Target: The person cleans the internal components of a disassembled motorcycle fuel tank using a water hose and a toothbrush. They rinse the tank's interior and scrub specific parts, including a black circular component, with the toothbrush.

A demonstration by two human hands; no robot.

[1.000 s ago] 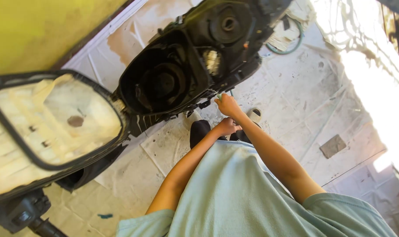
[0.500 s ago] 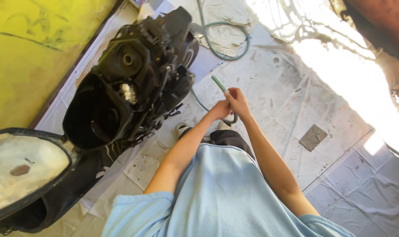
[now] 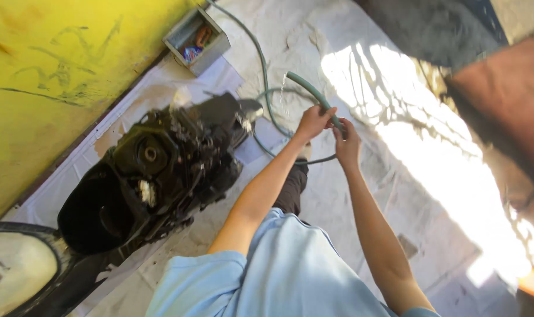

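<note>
Both my hands grip a green hose [image 3: 305,87] near its open end, which arches up and left with a thin stream of water falling from it. My left hand [image 3: 314,121] closes on the hose a little nearer the end than my right hand [image 3: 347,141]. The rest of the hose loops over the wet paved floor behind my hands. To the left stands a stripped black scooter body [image 3: 161,170] with its storage tub open, about an arm's length from my hands.
A raised scooter seat [image 3: 14,282] shows its pale underside at bottom left. A small grey box [image 3: 195,41] with bits inside sits by the yellow wall [image 3: 49,76]. Bright sunlight falls across the floor at right.
My view has swung right, so the scooter has slid left in view. My hands have lifted the hose end higher, and water now runs from it.
</note>
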